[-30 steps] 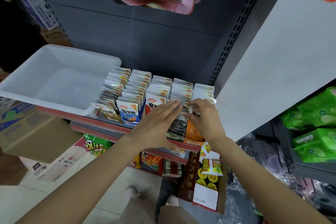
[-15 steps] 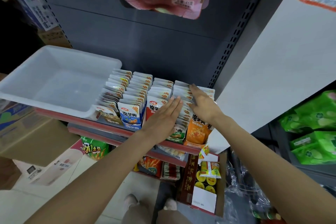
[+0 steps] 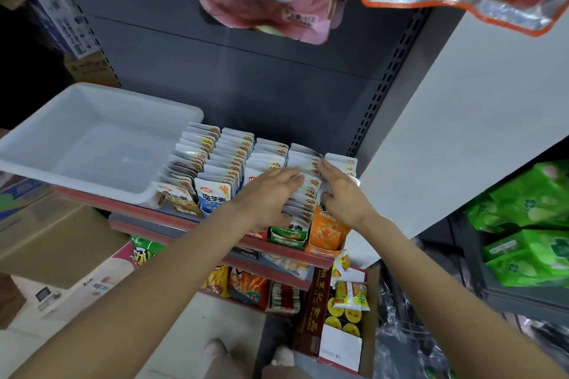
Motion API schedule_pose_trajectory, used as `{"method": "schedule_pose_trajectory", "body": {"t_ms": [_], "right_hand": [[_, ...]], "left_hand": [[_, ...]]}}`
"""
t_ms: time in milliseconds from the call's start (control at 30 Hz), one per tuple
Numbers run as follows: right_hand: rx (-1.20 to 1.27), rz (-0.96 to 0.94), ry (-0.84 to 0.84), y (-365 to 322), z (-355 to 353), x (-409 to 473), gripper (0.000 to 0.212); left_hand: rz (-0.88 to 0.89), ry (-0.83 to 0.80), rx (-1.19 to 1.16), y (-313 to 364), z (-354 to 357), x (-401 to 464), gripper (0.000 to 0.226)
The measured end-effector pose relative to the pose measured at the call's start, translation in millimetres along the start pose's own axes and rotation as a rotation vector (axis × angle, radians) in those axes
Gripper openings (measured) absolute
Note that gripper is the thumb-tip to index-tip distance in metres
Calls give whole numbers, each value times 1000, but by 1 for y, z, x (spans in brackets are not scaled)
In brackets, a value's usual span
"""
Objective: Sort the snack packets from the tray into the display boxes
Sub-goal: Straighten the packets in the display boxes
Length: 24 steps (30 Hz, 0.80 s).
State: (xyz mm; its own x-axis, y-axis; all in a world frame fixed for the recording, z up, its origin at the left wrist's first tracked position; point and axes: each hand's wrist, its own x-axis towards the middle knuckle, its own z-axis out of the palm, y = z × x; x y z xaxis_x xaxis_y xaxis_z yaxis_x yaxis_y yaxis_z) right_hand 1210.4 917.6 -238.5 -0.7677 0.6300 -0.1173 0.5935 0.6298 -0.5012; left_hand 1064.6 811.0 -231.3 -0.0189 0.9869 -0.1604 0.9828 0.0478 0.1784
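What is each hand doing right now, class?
Left hand: open, flat fingers pressing the row of packets.
Right hand: open, fingers resting on the same row.

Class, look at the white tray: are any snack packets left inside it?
No. The white tray shows only its bare floor; the packets stand in rows beside it.

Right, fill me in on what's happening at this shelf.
A person is tidying rows of snack packets that stand in display boxes on the shelf. The left hand lies flat across the packet tops in the middle rows, and the right hand rests with straight fingers on the row next to it. The white tray to the left looks empty, so the sorting seems about done.
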Motion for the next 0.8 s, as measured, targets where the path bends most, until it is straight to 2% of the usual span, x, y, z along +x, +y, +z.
{"method": "schedule_pose_trajectory", "body": {"t_ms": [100,200,267,367,467,567,633,700,767,800], "right_hand": [[150,41,54,-5,4,-9,47],[236,35,67,-12,5,-12,51],[217,22,2,-14,6,-13,60],[106,4,-69,-12,10,-15,75],[-11,21,-73,-13,12,-14,77],[12,34,-85,-14,12,-16,76],[131,31,-22,-15,8,-22,66],[210,60,143,-11,1,-29,54],[198,130,266,2,-6,-33,51],[181,166,273,9,-10,-32,54]], "left_hand": [[26,-48,-39,-7,-15,4,87],[25,-76,-47,-17,-20,6,95],[24,-66,-48,-21,-19,8,102],[45,-64,1,-22,-17,12,97],[24,-59,-48,-18,-14,15,91],[35,-51,-64,-17,-9,11,93],[45,-68,-113,-16,-6,7,95],[57,-52,-189,-11,-4,4,92],[57,24,-245,-3,-4,3,80],[54,64,-259,1,-5,4,72]]}}
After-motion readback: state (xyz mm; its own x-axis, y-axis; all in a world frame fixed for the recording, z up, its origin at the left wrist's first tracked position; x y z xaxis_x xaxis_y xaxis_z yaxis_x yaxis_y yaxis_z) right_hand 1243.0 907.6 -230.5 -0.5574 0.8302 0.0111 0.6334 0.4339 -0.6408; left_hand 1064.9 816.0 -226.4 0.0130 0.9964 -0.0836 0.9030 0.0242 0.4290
